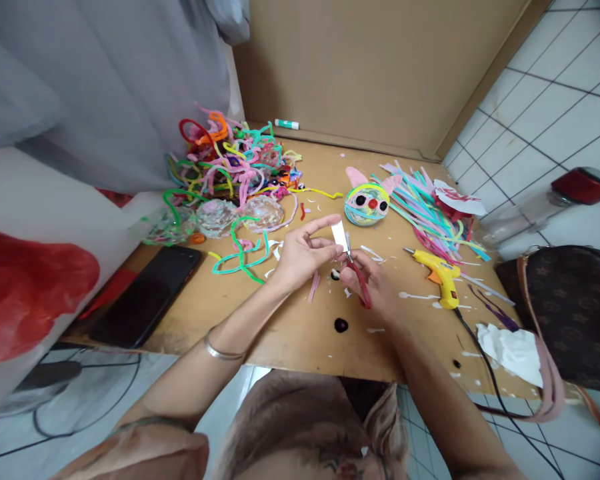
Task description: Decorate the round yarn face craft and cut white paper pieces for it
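Observation:
Between the thumb and fingers of my left hand [304, 252] is a small white piece of paper [339, 236], held upright. My right hand [375, 280] grips red-handled scissors [362, 285], their blades at the lower right edge of the paper. Below the hands on the table lies a black pompom [341, 325], and a black-and-white round piece [335, 274] sits just under the scissors. Beyond the hands stands a round clear ball with a pink-eared animal face [367, 204], with black eyes, a red nose and a yellow band.
Tangled pipe cleaners [230, 160] and clear balls [263, 212] crowd the left, near a black phone [147, 295]. At right are straight pipe cleaners [425, 200], a yellow glue gun [443, 275] with a cord, crumpled tissue [511, 350] and a brown bag [575, 313]. A glue stick [287, 124] lies behind.

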